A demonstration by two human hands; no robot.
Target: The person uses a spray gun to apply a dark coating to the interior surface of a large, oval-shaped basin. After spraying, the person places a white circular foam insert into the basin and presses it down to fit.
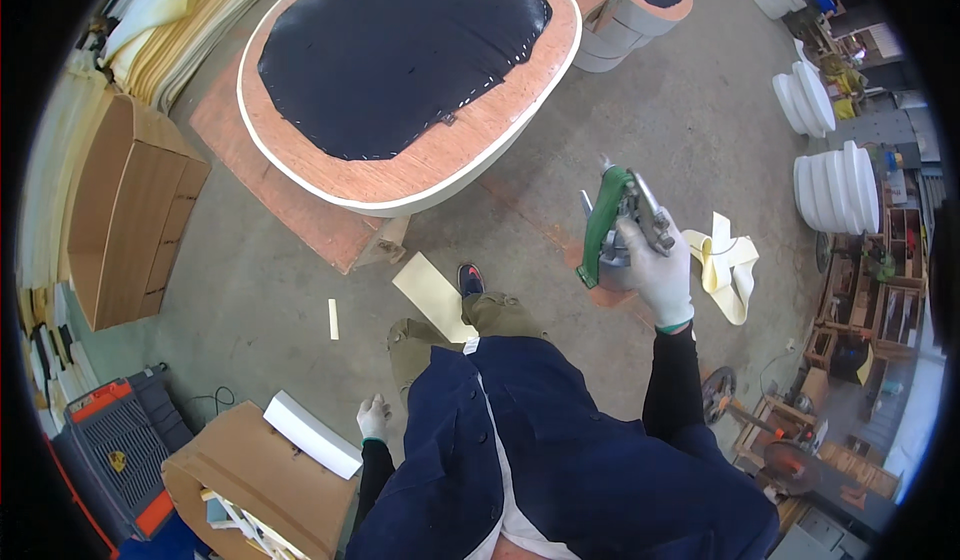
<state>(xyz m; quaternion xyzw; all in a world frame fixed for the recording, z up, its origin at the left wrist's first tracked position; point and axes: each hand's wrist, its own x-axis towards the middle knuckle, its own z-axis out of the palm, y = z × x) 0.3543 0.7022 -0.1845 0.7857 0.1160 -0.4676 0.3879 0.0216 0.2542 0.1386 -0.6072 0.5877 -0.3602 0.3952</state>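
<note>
In my white-gloved right hand (660, 268), raised at the right of the middle, is a green and silver hand tool (607, 225). The fingers wrap round its metal part; its exact kind is hard to make out. My left hand (374, 418), also gloved, hangs low at my left side with its fingers curled in and nothing visible in them. Ahead stands a large rounded piece with a wooden face and white rim (480, 125). Black fabric (400, 50) covers its middle, with staples along the edge. It rests on a reddish board (285, 195).
A pale foam piece (432, 295) lies by my feet, and a yellowish strip (725, 265) lies crumpled to the right. Cardboard boxes (135, 210) and an orange-grey case (120, 455) stand left. White stacked shells (840, 190) and cluttered shelves line the right. A smaller rounded piece (640, 20) stands far off.
</note>
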